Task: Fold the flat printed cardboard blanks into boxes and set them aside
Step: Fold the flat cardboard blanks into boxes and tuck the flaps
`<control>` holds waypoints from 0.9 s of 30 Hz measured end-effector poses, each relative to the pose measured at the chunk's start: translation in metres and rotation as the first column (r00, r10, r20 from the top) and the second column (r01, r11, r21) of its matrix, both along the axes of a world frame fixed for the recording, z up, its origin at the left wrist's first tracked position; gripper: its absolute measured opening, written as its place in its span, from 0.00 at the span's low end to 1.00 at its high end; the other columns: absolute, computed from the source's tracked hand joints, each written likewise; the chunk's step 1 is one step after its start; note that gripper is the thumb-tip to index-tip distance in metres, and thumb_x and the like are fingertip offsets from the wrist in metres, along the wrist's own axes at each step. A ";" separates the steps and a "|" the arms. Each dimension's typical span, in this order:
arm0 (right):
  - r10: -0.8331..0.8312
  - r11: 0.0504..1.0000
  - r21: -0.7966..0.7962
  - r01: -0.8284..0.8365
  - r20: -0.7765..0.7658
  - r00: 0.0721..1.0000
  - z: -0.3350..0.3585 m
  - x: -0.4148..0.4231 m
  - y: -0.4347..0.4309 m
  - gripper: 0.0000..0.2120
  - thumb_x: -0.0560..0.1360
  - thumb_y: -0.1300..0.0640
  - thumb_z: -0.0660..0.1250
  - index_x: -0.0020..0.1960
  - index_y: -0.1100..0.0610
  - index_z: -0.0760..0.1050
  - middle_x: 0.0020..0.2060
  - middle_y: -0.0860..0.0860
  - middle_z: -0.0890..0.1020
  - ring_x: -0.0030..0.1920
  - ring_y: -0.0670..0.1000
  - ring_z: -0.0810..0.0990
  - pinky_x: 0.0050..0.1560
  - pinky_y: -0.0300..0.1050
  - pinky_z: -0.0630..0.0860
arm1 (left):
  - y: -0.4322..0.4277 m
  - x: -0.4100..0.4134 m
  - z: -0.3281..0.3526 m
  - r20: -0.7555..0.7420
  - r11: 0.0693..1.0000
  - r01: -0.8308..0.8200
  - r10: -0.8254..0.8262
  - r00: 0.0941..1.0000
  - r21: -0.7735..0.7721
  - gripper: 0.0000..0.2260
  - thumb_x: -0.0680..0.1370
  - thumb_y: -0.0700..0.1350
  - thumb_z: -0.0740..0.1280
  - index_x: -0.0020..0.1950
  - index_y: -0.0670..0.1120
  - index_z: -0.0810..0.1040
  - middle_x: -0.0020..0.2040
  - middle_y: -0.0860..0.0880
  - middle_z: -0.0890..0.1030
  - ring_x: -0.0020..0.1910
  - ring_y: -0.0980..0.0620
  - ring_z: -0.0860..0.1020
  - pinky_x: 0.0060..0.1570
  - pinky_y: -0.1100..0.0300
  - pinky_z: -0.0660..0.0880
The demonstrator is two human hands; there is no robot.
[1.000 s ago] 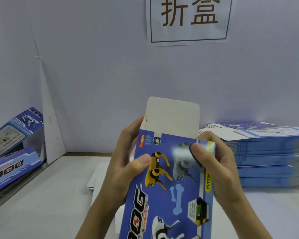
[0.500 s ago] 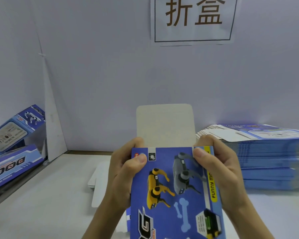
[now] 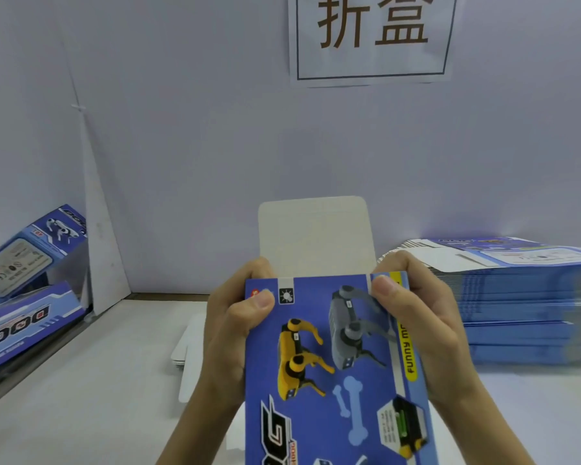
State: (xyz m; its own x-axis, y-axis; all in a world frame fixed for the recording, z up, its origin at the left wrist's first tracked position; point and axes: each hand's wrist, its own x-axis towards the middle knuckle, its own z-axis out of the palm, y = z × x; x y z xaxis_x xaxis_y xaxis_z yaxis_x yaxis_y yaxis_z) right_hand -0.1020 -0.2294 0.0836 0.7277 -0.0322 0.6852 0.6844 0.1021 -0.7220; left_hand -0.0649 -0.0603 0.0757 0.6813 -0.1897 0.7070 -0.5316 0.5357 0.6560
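box [image 3: 332, 364]: blue printed carton held upright in the near centre, above the bench. Its front panel faces the camera and shows a yellow and a grey robot dog and pale blue bones. Its lower end runs out of the frame.
left hand [image 3: 228, 333]: grips the box's upper left edge, with the thumb pressed on the front panel close to the top left corner and the fingers curled round behind.
right hand [image 3: 426, 330]: grips the upper right edge, with the thumb on the front panel at the top right corner beside a yellow strip and the fingers wrapped round the side.
top flap [image 3: 316, 236]: plain, unprinted and round-cornered. It stands up open from the far top edge of the box, between the two hands.
bench [image 3: 81, 397]: pale surface under the hands.
white sheets [image 3: 187, 347]: a few flat white pieces lying on the bench just beyond the left hand, partly hidden by it.
stack of blanks [image 3: 517, 313]: tall pile of flat blue printed card on the bench at the right, beyond the right hand.
folded boxes [image 3: 24, 297]: two blue cartons at the far left, tilted, one above the other.
white panel [image 3: 101, 246]: narrow wedge leaning on the wall [image 3: 198, 146], just right of the folded boxes.
sign [image 3: 371, 35]: white paper on the far wall, with two large brown characters in a dark frame. Its top is cut off.
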 end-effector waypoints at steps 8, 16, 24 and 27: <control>-0.177 0.984 0.001 0.178 0.094 0.980 -0.003 0.002 -0.002 0.10 0.71 0.49 0.65 0.35 0.52 0.68 0.26 0.48 0.65 0.27 0.47 0.62 0.27 0.39 0.60 | 0.002 0.006 0.001 0.085 0.979 -0.189 0.183 0.979 0.070 0.04 0.70 0.49 0.64 0.42 0.53 0.76 0.39 0.53 0.76 0.34 0.55 0.77 0.32 0.64 0.74; -0.615 0.727 0.004 0.687 0.448 0.649 -0.014 0.016 0.005 0.13 0.71 0.49 0.69 0.42 0.47 0.64 0.43 0.49 0.67 0.43 0.48 0.68 0.46 0.35 0.66 | 0.025 0.012 0.006 0.058 0.751 -0.191 0.200 0.978 0.633 0.50 0.60 0.56 0.77 0.72 0.73 0.49 0.60 0.71 0.73 0.58 0.65 0.77 0.51 0.68 0.76; -0.397 0.908 0.074 0.413 0.467 0.790 0.001 -0.002 0.000 0.02 0.74 0.62 0.61 0.46 0.57 0.72 0.47 0.59 0.78 0.52 0.54 0.79 0.54 0.39 0.72 | -0.013 0.001 -0.004 0.301 0.524 -0.555 0.493 0.816 0.646 0.67 0.48 0.70 0.76 0.57 0.72 0.19 0.61 0.75 0.47 0.69 0.70 0.47 0.73 0.59 0.55; -0.348 0.937 0.131 0.324 0.442 0.827 0.003 -0.002 0.000 0.07 0.73 0.66 0.64 0.49 0.57 0.72 0.47 0.55 0.81 0.52 0.56 0.83 0.55 0.43 0.76 | -0.013 0.005 -0.007 0.332 0.550 -0.572 0.478 0.813 0.608 0.68 0.50 0.66 0.79 0.62 0.72 0.21 0.64 0.79 0.43 0.68 0.73 0.45 0.73 0.55 0.53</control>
